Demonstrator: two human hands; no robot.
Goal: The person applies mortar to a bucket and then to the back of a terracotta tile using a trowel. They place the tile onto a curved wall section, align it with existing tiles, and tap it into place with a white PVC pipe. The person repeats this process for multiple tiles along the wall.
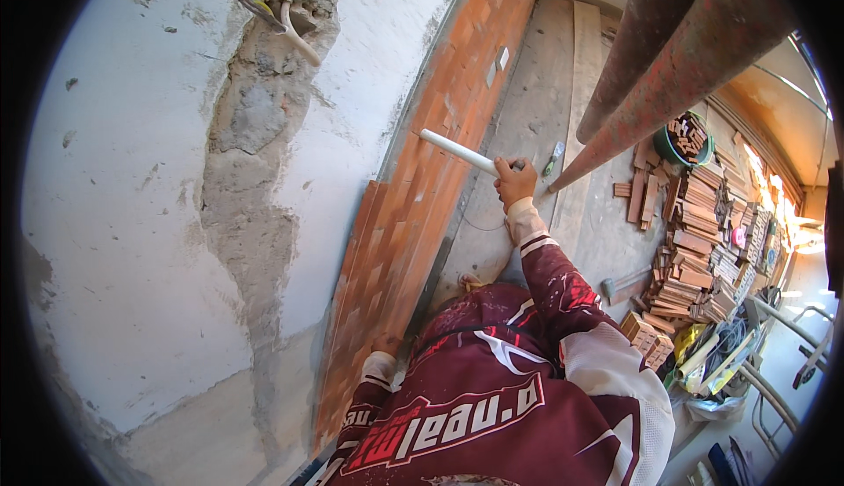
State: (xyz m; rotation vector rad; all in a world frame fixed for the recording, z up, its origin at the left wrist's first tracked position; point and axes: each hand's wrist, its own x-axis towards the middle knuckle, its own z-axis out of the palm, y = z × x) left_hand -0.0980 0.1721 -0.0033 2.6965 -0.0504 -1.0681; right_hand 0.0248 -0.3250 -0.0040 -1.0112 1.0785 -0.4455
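Within the curled fingers of the right hand [516,183], one end of a slim white tube [460,151] is clasped. The rest of the tube is extended to the left of these fingers, and its far tip is seen against a low band of brick-red tiles [418,222]; whether the tiles are touched by it cannot be told. Below and to the left, the left hand [385,345] is placed close beside the tile band, partly hidden by its cuff; whether its fingers are spread or pressed together cannot be told.

To the left of both sets of fingers, a plastered wall [132,213] is marked by a rough grey patch [257,117], from whose top a pale pipe [299,40] is bent outward. Above the right fingers, two small light-coloured pieces [503,58] are seen against the tile band. To the right of these fingers, a small bottle [553,159] is laid on the grey floor [527,55], near two slanting, rust-red poles [655,86]. Farther right, loose tiles [694,213] are heaped in stacks, and more are held in a green tub [664,148].
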